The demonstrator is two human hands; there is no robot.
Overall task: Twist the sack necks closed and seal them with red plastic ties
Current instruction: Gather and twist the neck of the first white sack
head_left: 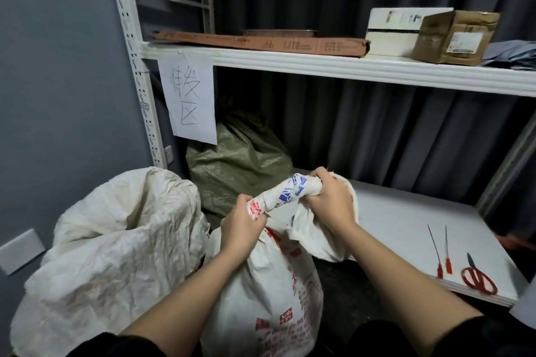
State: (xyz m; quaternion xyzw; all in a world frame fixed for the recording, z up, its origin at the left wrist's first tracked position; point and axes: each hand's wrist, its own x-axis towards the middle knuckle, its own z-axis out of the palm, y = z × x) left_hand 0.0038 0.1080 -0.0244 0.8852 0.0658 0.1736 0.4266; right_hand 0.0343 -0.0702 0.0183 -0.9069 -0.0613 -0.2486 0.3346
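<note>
A large cream woven sack [110,240] stands open at the far left, slumped against a grey wall. Behind it, under a white metal shelf [319,65], sits a green woven sack [232,165], with a handwritten paper sign [190,98] hanging from the shelf edge above it. In the middle stands a white sack printed in red [261,298]. Its neck [282,197] is twisted into a tight rope that slants up to the right between the person's two hands. The left hand [242,229] has a closed grip around the lower end of the twist. The right hand [330,203] has a closed grip around the upper end, where loose sack cloth spills out beyond it. To the right, on a low white desk [406,226], lie two red plastic ties [442,258] side by side, and just beside them red-handled scissors [478,278]. On the upper shelf rest a flat brown carton [261,43], a white box [394,32] and a brown cardboard box [455,38].
</note>
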